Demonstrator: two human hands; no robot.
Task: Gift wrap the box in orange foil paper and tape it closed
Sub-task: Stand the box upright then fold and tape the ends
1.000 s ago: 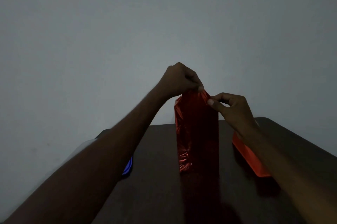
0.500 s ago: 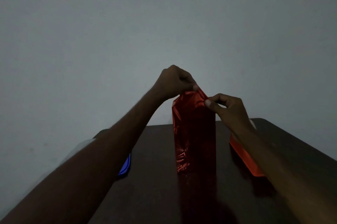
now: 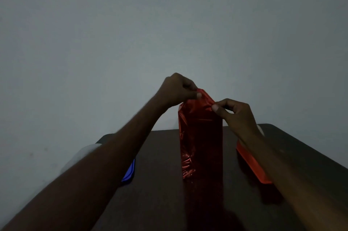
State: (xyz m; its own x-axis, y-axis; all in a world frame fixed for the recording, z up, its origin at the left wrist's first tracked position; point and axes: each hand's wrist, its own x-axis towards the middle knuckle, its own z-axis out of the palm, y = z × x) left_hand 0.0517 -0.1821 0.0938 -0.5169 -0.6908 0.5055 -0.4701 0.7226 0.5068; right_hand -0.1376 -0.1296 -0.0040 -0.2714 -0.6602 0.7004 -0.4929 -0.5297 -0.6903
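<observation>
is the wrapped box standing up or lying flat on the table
Standing upright. The foil-wrapped box rests on its narrow end on the table, while the left hand and right hand pinch the foil at its top.

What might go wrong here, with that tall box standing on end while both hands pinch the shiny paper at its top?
The wrapped box stands tall and narrow on the table; a sideways tug could tip it. The left hand and right hand pinch only the thin foil flap, which might tear or crumple. No tape is visible within reach, so letting go to find some may let the fold spring open.
</observation>
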